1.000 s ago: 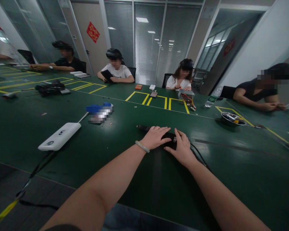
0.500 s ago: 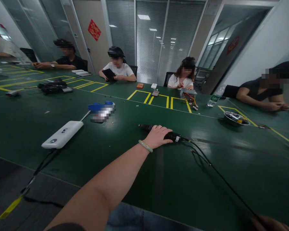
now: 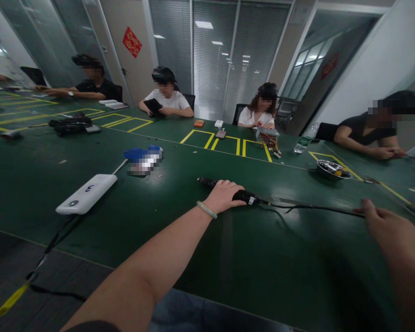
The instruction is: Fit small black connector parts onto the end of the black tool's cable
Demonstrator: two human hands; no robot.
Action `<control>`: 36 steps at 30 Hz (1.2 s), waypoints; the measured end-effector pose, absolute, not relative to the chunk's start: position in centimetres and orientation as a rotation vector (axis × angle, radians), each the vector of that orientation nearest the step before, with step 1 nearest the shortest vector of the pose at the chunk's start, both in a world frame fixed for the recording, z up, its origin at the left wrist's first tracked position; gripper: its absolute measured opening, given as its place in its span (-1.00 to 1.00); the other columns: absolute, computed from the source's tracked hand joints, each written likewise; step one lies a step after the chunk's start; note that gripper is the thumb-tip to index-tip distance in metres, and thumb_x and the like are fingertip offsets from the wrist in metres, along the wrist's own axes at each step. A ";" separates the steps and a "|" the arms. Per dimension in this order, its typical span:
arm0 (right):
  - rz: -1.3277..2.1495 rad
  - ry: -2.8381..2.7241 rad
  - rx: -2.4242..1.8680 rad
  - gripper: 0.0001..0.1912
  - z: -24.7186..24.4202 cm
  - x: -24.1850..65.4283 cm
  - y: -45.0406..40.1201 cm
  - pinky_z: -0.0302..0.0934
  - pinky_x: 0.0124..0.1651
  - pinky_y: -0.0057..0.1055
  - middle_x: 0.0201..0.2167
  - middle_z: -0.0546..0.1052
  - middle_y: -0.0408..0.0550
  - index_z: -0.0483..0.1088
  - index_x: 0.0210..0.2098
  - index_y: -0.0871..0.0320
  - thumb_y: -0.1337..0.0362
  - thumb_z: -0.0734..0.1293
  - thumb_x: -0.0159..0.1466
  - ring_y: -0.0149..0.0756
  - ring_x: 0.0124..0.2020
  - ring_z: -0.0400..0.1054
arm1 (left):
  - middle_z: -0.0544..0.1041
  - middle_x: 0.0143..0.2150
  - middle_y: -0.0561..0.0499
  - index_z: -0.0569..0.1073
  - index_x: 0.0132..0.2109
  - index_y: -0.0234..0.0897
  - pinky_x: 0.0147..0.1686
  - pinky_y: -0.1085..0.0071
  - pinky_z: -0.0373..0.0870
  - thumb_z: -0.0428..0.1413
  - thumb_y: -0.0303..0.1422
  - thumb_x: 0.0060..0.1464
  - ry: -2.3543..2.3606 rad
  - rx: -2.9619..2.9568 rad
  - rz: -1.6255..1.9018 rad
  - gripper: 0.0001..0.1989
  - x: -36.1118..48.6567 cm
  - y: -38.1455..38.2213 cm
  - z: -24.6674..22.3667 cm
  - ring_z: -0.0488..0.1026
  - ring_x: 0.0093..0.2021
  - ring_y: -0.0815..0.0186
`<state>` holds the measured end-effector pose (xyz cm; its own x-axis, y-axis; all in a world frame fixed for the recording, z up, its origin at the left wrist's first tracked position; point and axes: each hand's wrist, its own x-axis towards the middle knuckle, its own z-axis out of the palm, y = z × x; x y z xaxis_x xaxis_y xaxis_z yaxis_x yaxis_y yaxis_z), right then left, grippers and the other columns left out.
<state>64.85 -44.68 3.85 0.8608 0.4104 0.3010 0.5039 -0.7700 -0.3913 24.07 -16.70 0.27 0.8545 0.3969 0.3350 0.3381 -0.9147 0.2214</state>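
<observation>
A black corded electric screwdriver (image 3: pixel 208 183) lies on the green table, its tip pointing left. My left hand (image 3: pixel 224 197), with a bangle at the wrist, is closed over the tool's body from above. From the tool's right end a black cable (image 3: pixel 318 208) runs almost straight to the right, a little above the tabletop. My right hand (image 3: pixel 394 230) grips that cable between thumb and fingers near the right edge of the view. Part of the cable past this hand is hidden.
At left lies a white power bank (image 3: pixel 86 193) with a cable to a blue-and-white item (image 3: pixel 143 159). A metal bowl (image 3: pixel 334 170) of small items and a water bottle (image 3: pixel 306 138) stand right. Several people sit across the table (image 3: pixel 180 258), near a black cable bundle (image 3: pixel 72 125).
My right hand has come up from the bottom right corner, holding the cable. The slanting cable is now lifted and stretched nearly level. My left hand stays on the screwdriver.
</observation>
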 end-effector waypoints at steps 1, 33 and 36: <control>-0.249 -0.568 -2.667 -0.36 3.7 63.7 -42.8 0.07 -0.41 0.00 -0.37 0.40 0.33 0.54 -0.29 -0.06 -0.32 0.03 0.19 0.23 -0.26 0.33 | 0.43 -0.01 -0.04 0.33 0.12 -0.12 -0.04 0.24 0.14 -0.10 0.11 0.17 0.570 2.878 0.568 -0.45 24.1 -16.7 0.3 0.31 -0.02 0.15; 0.194 -1.617 -2.259 -0.79 2.0 48.8 -34.1 0.03 -0.46 -0.45 -0.44 0.45 -0.16 0.42 -0.31 0.07 0.07 0.36 0.26 -0.32 -0.43 0.31 | 0.46 -0.05 -0.01 0.41 -0.01 -0.13 -0.02 0.23 0.13 0.10 0.07 0.02 0.514 2.840 0.335 -0.50 21.8 -15.0 2.1 0.33 -0.04 0.13; 0.131 -1.567 -2.253 -0.84 2.1 46.1 -33.8 0.00 -0.49 -0.45 -0.44 0.46 -0.16 0.42 -0.32 0.07 0.12 0.36 0.28 -0.31 -0.44 0.32 | 0.47 -0.06 -0.03 0.41 -0.02 -0.16 -0.02 0.21 0.18 0.11 0.06 0.01 0.552 2.885 0.411 -0.50 21.7 -15.5 2.4 0.35 -0.04 0.12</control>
<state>46.06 -33.80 2.14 0.3704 0.9177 0.1437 0.8811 -0.2982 -0.3671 21.73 -15.51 2.40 0.8931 0.3835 0.2350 0.3352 -0.9159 0.2207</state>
